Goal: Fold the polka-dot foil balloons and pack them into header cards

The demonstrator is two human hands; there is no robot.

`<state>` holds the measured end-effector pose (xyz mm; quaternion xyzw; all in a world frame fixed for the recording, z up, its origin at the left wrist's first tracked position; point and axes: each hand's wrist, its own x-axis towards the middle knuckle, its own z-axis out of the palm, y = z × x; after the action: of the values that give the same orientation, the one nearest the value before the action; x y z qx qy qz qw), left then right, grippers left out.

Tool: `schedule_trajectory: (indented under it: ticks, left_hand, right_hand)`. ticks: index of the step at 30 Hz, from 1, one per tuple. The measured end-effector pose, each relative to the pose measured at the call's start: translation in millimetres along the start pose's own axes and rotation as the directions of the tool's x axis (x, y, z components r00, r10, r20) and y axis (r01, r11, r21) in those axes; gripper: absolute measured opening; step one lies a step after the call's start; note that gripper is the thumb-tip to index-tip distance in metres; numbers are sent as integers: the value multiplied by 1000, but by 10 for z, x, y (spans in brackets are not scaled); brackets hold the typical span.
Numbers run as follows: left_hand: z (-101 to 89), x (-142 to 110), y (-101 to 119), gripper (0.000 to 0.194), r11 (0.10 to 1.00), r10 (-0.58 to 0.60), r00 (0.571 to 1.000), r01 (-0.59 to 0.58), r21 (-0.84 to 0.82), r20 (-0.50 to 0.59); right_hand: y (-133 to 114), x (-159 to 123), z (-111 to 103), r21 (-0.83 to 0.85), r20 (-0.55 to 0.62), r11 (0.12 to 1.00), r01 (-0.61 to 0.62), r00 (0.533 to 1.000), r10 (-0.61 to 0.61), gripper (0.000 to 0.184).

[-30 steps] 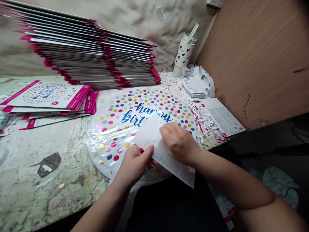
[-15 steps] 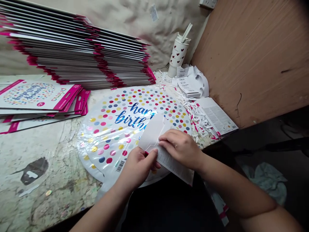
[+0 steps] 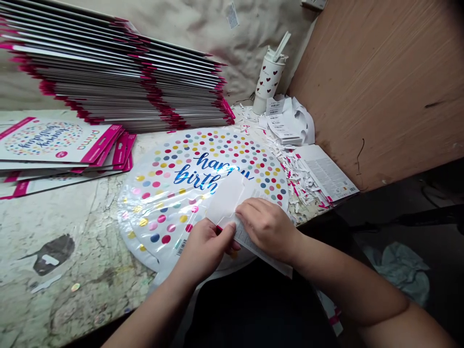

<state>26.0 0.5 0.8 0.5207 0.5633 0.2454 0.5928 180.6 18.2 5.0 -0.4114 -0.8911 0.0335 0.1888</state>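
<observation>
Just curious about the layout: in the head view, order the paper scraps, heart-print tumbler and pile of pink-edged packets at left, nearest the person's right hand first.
1. Paper scraps: just beyond and to the right of the right hand.
2. Heart-print tumbler: back of the bench, by the wall.
3. Pink-edged packets: far left of the bench.
</observation>
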Motion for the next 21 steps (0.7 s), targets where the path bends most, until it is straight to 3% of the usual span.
schedule_trajectory:
  ticks: [4, 7, 10, 12, 15, 17, 21]
  left_hand:
    - [-36, 1, -30, 40, 1000, -11, 1000, 11, 6, -13]
    - [-173, -15, -115, 39, 996, -55, 997, 51, -71, -55]
    - [-323, -42, -182, 40, 993, -90, 985, 77, -93, -150]
    - [-344, -57, -171, 39, 992, -92, 981, 76, -98, -169]
    - [-242, -75, -80, 38, 996, -63, 992, 54, -75, -114]
    - [-147, -90, -17, 38, 999, -31, 995, 27, -44, -99]
    - [-62, -121, 23, 42, 1000, -3, 996, 6, 26, -95]
  right_hand:
    - [46, 14, -7, -157, -24, 988, -15, 1000, 12, 17]
    - [319, -110, -235, -257, -55, 948, -187, 982, 179, 18]
    - [540, -281, -496, -287, 132, 910, -299, 929, 346, 17]
    - [508, -313, -535, -152, 201, 951, -269, 934, 296, 17]
    - [226, -192, -357, 89, 27, 994, -67, 997, 65, 24]
    - [26, -75, -190, 78, -76, 995, 61, 996, -55, 24]
    - [-121, 28, -45, -84, -95, 988, 128, 986, -135, 19]
